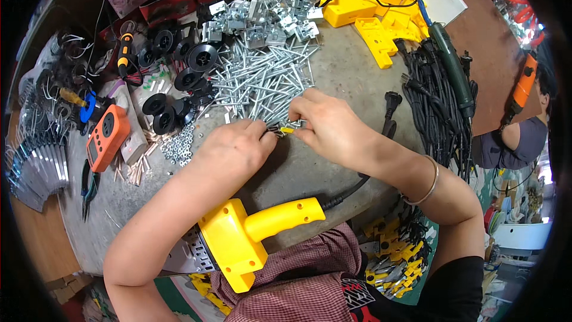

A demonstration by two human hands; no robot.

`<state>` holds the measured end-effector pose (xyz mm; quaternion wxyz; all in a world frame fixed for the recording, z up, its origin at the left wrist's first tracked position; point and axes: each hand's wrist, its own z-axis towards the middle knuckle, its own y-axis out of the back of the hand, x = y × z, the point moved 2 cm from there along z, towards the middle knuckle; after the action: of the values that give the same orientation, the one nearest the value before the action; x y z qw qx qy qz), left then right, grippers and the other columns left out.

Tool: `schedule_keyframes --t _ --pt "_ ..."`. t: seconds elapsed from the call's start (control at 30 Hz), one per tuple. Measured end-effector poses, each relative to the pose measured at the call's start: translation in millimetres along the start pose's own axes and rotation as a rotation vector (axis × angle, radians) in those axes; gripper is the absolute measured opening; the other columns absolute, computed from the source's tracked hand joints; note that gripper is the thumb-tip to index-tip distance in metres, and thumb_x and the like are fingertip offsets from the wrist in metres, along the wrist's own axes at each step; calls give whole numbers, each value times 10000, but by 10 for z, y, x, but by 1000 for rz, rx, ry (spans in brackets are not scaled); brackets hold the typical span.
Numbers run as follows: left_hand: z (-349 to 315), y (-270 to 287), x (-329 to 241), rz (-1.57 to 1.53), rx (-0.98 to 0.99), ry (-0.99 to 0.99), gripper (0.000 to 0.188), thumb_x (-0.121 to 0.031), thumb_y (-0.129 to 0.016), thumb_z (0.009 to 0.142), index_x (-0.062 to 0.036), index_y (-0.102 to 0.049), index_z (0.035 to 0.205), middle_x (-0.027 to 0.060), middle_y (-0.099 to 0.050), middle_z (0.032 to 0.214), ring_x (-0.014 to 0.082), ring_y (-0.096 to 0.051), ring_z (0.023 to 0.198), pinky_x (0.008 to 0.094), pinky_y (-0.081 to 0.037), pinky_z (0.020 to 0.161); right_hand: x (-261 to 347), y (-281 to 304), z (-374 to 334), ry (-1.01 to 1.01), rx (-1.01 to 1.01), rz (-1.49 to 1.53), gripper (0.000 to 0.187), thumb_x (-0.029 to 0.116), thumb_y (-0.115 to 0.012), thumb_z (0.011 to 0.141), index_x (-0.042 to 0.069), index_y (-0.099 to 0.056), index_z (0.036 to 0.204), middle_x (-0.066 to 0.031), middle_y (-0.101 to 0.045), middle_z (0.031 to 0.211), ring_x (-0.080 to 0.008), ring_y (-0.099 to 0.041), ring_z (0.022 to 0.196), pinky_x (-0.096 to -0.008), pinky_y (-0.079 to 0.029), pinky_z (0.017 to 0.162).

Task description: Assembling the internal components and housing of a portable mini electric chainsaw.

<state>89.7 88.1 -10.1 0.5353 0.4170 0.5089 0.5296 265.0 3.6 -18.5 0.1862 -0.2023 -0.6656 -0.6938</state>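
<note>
My left hand (235, 146) is closed in a pinch beside the near edge of the bolt pile; what its fingers hold, small and dark, cannot be made out. Just to its right, my right hand (325, 122) pinches a small yellow piece (287, 130) between thumb and fingers. The fingertips of both hands almost meet. Beyond them spreads a heap of long silvery bolts (262, 77). Below my hands, at the table's near edge, lies a yellow power-tool housing (235, 241) with a handle, a perforated metal plate and a black cord (354, 188).
Left stand an orange meter (108, 137), pliers (89, 191), loose nuts (179, 146) and black spools (202, 58). Metal blocks (262, 21) and yellow housings (351, 9) sit at the back. Bundled black cords (432, 92) and a green screwdriver (450, 65) lie right; another person (518, 140) is beyond.
</note>
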Motion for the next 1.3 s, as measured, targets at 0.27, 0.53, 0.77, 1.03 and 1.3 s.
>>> schedule_keyframes --t 0.27,0.53,0.77,1.03,1.3 --pt "-594 462 10 -612 -164 445 211 100 -661 672 -9 -574 830 98 -599 796 250 -606 696 321 -498 636 -9 47 64 86 32 198 95 35 -659 810 -1 -614 886 -139 -661 824 -295 -655 761 -382 -520 674" --pt "-1234 479 -298 -591 -427 594 184 65 -748 657 -30 -700 808 82 -678 781 217 -636 715 308 -495 656 590 193 18 -220 402 548 104 80 -693 845 -11 -646 862 -35 -641 699 -85 -585 608 -255 -482 579" --pt "-1349 298 -365 -357 -503 533 239 -23 -782 642 -64 -719 869 45 -630 807 226 -585 723 332 -476 616 1109 -18 82 310 354 411 111 64 -717 826 7 -639 879 -58 -587 713 -132 -576 635 -274 -448 570" --pt "-1471 304 -411 -364 -573 567 272 25 -736 666 -55 -726 926 68 -628 852 248 -595 741 342 -475 636 1223 -209 94 444 339 199 142 136 -683 825 20 -602 834 -173 -636 810 -375 -637 785 -450 -495 692" --pt "-1587 414 -405 -405 -553 625 269 123 -674 721 -12 -720 949 91 -632 882 221 -634 801 294 -506 699 1422 -150 -380 451 465 270 233 184 -719 800 38 -539 823 -125 -597 796 -336 -637 712 -400 -507 609"
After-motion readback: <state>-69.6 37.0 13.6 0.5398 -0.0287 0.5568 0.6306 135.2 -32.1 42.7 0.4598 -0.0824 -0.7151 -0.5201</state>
